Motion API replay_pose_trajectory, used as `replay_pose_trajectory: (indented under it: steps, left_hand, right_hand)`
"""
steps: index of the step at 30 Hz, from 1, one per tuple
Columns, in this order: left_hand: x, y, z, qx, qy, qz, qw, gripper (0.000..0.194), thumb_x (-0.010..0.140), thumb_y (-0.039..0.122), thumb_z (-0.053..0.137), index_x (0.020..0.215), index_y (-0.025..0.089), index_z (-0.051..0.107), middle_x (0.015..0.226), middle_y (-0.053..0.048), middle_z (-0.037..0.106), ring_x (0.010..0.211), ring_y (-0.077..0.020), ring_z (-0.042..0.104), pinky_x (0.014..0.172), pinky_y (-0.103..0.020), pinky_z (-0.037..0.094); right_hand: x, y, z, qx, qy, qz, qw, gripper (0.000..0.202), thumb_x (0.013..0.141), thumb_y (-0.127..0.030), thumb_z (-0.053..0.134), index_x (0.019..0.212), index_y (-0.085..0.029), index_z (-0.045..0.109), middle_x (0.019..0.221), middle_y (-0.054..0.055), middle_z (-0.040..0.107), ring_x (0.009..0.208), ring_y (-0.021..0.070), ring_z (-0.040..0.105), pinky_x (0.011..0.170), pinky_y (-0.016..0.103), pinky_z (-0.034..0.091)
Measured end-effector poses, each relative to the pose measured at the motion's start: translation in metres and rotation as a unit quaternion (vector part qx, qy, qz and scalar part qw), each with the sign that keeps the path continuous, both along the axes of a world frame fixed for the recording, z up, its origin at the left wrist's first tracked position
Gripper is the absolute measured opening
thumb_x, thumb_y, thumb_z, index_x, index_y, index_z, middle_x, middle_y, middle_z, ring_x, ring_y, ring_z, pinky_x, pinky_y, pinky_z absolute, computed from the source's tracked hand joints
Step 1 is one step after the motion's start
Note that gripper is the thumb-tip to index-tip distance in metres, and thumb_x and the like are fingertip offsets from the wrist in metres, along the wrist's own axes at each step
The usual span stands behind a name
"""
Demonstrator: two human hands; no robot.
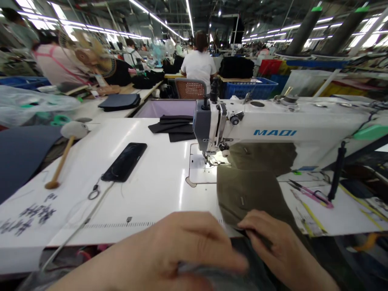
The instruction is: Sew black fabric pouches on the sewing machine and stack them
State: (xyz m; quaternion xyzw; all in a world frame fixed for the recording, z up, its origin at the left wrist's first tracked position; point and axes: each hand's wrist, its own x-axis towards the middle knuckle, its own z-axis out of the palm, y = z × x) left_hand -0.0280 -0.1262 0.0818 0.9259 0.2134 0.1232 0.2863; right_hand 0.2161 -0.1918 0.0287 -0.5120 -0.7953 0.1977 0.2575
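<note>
Olive-brown fabric (251, 190) lies on the white sewing table, reaching from beside the needle area of the white sewing machine (273, 125) down over the front edge. My right hand (269, 238) pinches the near edge of this fabric between thumb and fingers. Left of it, my left hand (197, 246) hovers close to the camera in front of the table edge, slightly blurred, thumb and fingers apart with nothing seen between them. The fabric's far part passes under the machine arm. Dark folded cloth pieces (177, 126) rest behind and left of the needle.
A black phone (125, 161) with a cable and a wooden-handled mallet (62, 161) lie on the table's left side. Pink-handled snips (315, 194) and yellow rulers are at right. Beyond the machine stand a blue crate (250, 89) and a seated person in white (198, 64).
</note>
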Motion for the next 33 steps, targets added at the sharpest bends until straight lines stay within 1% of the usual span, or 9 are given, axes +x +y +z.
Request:
replay_pose_trajectory:
  steps: [5,9,13,16,19,22,25,29,33]
  left_hand:
    - [0.031,0.009,-0.046,0.009,-0.010,-0.039,0.999,0.065,0.074,0.025,0.065,0.130,0.015,0.033,0.132,-0.011,0.040,0.120,-0.0192,0.038,0.099,-0.032,0.036]
    - [0.036,0.020,-0.071,0.026,0.035,-0.067,0.997,0.026,0.079,0.014,0.053,0.105,0.011,0.056,0.119,-0.010,0.052,0.110,-0.0199,0.049,0.093,-0.031,0.041]
    - [0.006,0.020,-0.064,0.037,0.092,0.012,0.995,0.020,0.081,0.010,0.043,0.093,0.014,0.059,0.107,-0.006,0.058,0.093,-0.0179,0.057,0.082,-0.030,0.047]
    - [-0.018,0.010,-0.059,0.043,0.122,0.097,0.987,0.020,0.079,0.009,0.043,0.093,0.015,0.056,0.098,-0.006,0.059,0.089,-0.0182,0.057,0.078,-0.030,0.048]
    - [-0.020,-0.006,-0.061,0.056,0.180,0.150,0.971,0.018,0.080,0.009,0.041,0.090,0.015,0.055,0.085,-0.006,0.060,0.078,-0.0195,0.059,0.069,-0.032,0.049]
    - [-0.004,-0.016,-0.062,0.050,0.243,0.140,0.959,0.015,0.081,0.009,0.041,0.086,0.015,0.053,0.077,-0.006,0.060,0.068,-0.0214,0.059,0.060,-0.033,0.049]
    - [0.004,-0.016,-0.053,0.019,0.223,0.111,0.968,0.010,0.084,0.019,0.046,0.090,0.016,0.054,0.079,-0.005,0.061,0.069,-0.0213,0.060,0.062,-0.034,0.050]
    - [-0.021,-0.009,-0.037,-0.024,0.130,0.065,0.989,0.054,0.073,0.043,0.062,0.119,0.019,0.044,0.116,-0.009,0.053,0.104,-0.0236,0.050,0.090,-0.038,0.042]
    - [-0.060,-0.006,-0.046,-0.058,0.128,0.086,0.986,0.068,0.072,0.030,0.064,0.131,0.022,0.030,0.132,-0.009,0.039,0.118,-0.0238,0.039,0.098,-0.040,0.035]
  right_hand:
    - [-0.026,-0.002,-0.012,-0.091,0.083,0.032,0.992,0.023,0.078,-0.008,0.038,0.085,-0.020,0.057,0.083,0.003,0.060,0.081,0.0140,0.057,0.073,0.026,0.045]
    - [-0.031,0.003,-0.003,-0.114,0.111,0.085,0.984,0.021,0.080,-0.011,0.040,0.085,-0.021,0.057,0.084,0.002,0.061,0.081,0.0127,0.057,0.073,0.024,0.045]
    - [-0.012,0.008,0.007,-0.109,0.106,0.078,0.985,0.017,0.083,-0.024,0.046,0.096,-0.022,0.056,0.086,0.003,0.062,0.081,0.0143,0.058,0.070,0.024,0.047]
    - [0.002,0.011,0.004,-0.075,0.042,0.044,0.995,0.033,0.078,-0.036,0.055,0.108,-0.023,0.053,0.099,0.006,0.062,0.092,0.0190,0.059,0.076,0.029,0.049]
    - [-0.005,0.013,-0.007,-0.022,-0.049,0.044,0.998,0.056,0.073,-0.036,0.060,0.124,-0.022,0.041,0.117,0.010,0.055,0.108,0.0243,0.051,0.086,0.038,0.046]
    - [-0.027,0.017,-0.016,0.015,-0.067,0.054,0.996,0.055,0.077,-0.019,0.050,0.129,-0.019,0.035,0.114,0.010,0.057,0.109,0.0225,0.050,0.091,0.044,0.042]
    - [-0.038,0.026,-0.017,0.001,-0.024,0.091,0.996,0.040,0.074,-0.005,0.040,0.109,-0.020,0.053,0.092,0.004,0.064,0.091,0.0169,0.059,0.095,0.044,0.038]
    - [-0.019,0.043,-0.014,-0.035,0.091,0.107,0.989,0.012,0.079,-0.017,0.050,0.086,-0.022,0.059,0.086,0.003,0.064,0.084,0.0164,0.060,0.099,0.045,0.033]
    - [0.007,0.057,-0.021,-0.094,0.222,0.067,0.968,0.012,0.080,-0.034,0.054,0.085,-0.023,0.058,0.086,0.004,0.064,0.086,0.0192,0.060,0.097,0.046,0.035]
